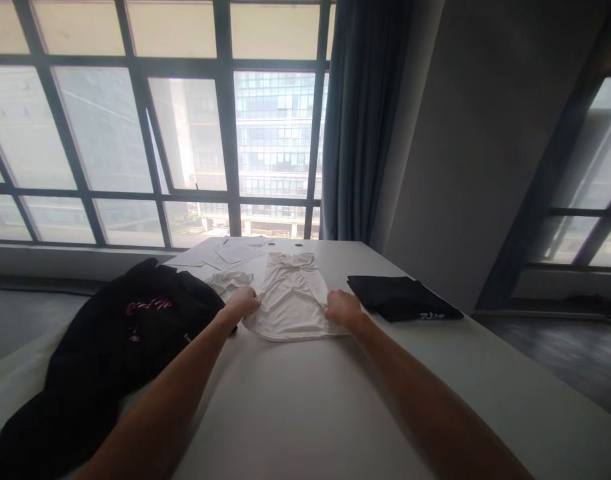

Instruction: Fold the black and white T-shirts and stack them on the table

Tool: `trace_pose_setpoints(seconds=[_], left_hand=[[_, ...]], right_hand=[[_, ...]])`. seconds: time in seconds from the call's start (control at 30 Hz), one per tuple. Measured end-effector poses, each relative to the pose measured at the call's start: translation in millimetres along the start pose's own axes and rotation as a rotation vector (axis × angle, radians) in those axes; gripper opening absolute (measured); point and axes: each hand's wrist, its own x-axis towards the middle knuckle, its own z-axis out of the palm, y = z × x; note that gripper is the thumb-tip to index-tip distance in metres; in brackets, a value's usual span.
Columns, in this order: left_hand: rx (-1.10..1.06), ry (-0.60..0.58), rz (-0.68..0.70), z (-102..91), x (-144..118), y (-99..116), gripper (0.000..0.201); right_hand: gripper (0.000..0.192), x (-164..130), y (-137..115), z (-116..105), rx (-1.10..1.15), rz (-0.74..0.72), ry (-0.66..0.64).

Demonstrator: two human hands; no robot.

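While both arms stretch out over the white table (305,413), the left hand (243,303) pinches the left edge of the white garment (290,297) and the right hand (343,308) closes on its right edge, so the cloth lies flat between the two grips. Left of the left hand lies a black garment with pink print (130,327); right of the right hand, a folded black garment (400,298); beyond the cloth, some papers (225,253).

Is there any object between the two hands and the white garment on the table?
No. The left hand and the right hand already rest on the side edges of the white garment. The black clothes lie beside it, not between.
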Motion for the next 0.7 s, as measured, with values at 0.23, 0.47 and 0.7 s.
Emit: trace_pose_setpoints(seconds=[0.23, 0.47, 0.7], left_hand=[[-0.247, 0.220, 0.169, -2.1, -5.8, 28.6, 0.033], [-0.041, -0.294, 0.314, 26.1, -24.9, 49.6, 0.048], [0.147, -0.423, 0.297, 25.4, -33.9, 47.0, 0.094]], right_hand=[[0.039, 3.2, 4.6, -1.1, 0.118, -0.044, 0.079], [0.049, 5.9, 10.2, 8.4, 0.197, -0.231, -0.308], [0.053, 8.0, 14.7, 11.2, 0.237, -0.369, -0.146]])
